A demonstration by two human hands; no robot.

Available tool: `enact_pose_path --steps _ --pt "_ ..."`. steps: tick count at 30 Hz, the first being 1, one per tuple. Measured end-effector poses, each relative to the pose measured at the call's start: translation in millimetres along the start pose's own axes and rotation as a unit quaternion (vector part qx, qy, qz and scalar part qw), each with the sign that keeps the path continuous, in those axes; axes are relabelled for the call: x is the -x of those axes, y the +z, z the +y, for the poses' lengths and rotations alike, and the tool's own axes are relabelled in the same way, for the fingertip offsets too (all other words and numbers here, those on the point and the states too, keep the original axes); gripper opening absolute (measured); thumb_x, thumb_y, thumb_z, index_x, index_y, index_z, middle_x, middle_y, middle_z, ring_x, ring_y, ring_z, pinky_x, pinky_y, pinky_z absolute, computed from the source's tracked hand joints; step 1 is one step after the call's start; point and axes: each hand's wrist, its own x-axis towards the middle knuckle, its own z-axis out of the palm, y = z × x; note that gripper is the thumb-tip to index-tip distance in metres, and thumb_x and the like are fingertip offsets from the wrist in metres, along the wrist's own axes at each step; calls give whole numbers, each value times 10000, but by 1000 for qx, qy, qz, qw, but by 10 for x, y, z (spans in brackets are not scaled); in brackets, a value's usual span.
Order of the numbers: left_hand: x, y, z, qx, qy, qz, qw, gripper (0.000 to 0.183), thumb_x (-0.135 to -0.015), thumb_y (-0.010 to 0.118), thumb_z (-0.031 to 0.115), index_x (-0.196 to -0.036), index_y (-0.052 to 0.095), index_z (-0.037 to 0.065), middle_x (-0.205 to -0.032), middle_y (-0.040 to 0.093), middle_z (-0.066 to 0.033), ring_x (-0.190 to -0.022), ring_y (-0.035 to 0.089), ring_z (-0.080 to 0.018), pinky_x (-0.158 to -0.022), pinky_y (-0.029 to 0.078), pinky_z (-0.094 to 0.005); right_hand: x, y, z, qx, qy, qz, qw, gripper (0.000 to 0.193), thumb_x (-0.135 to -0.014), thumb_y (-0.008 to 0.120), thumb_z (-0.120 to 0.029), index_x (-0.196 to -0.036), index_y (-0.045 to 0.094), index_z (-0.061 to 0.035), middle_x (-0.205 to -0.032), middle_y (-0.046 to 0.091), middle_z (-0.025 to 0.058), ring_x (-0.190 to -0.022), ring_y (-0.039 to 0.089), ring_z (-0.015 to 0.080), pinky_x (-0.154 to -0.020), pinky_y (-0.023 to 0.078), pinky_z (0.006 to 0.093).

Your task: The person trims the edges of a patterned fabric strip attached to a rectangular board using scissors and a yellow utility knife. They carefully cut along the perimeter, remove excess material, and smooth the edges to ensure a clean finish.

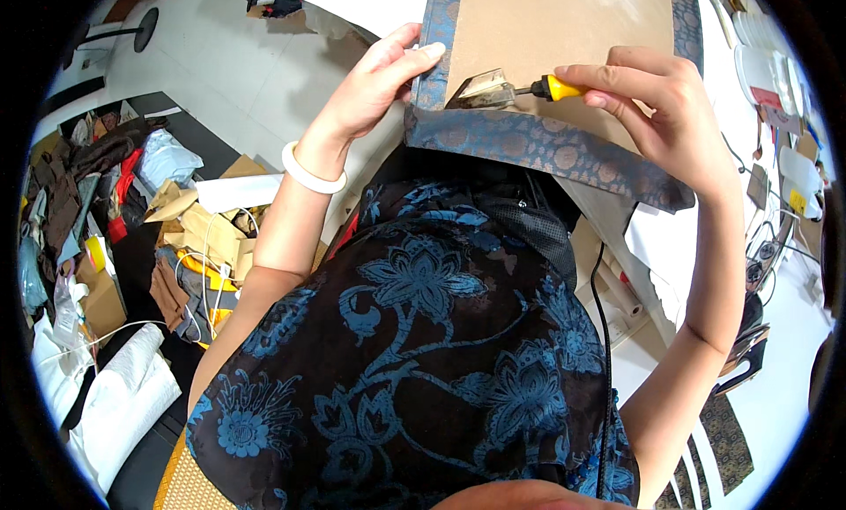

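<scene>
My right hand [656, 100] grips the yellow handle of a tool [557, 88] with a black collar, a short shaft and a wide, shiny, flat-sided metal head. That head rests at the near left corner of a brown board [564, 34], beside the fold of the fabric. Blue-grey fabric with bronze flower patterns [538, 144] borders the board, and its near flap stands loose along the front edge. At the left edge, my left hand [388, 74] pinches board and fabric, thumb on top and fingers underneath. A white bangle [315, 168] circles my left wrist.
On the left are piled cloth and bags [97, 171], cardboard pieces [207, 228] and a white roll [123, 413]. A black cord [604, 334] hangs down my right side. Cables [775, 241] and plastic containers [762, 61] lie at the right.
</scene>
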Motion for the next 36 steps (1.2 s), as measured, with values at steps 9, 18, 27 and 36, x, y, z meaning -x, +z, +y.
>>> enact_pose_path --steps 9,18,27,36 --pt "359 63 426 -435 221 72 870 496 -995 618 504 -1110 648 23 -946 609 -114 -898 628 -264 -765 500 -352 -143 -28 92 -5 -2 -11 1000 215 -914 713 -148 -1115 773 -98 -725 618 99 -594 548 260 -556 430 381" --pt "829 110 258 -382 250 23 890 253 -615 802 -19 -818 739 118 -1051 570 -57 -938 532 -236 -783 471 -334 -338 16 206 -51 -16 -66 996 256 -944 696 -183 -1137 743 -23 -858 686 104 -680 618 195 -573 456 297" --pt "894 130 -26 -305 250 60 917 307 -607 738 -93 -843 765 102 -978 521 -48 -817 543 -183 -668 461 -284 -590 174 115 -74 -85 -101 989 181 -918 705 -147 -1018 744 -1 -809 671 120 -690 634 238 -618 468 348" --pt "803 124 -104 -254 252 61 932 300 -627 694 -156 -827 770 53 -940 527 -59 -728 515 -142 -564 407 -240 -811 -20 -158 -91 0 -170 981 126 -895 733 -157 -959 772 -55 -737 710 89 -628 685 223 -532 491 335"
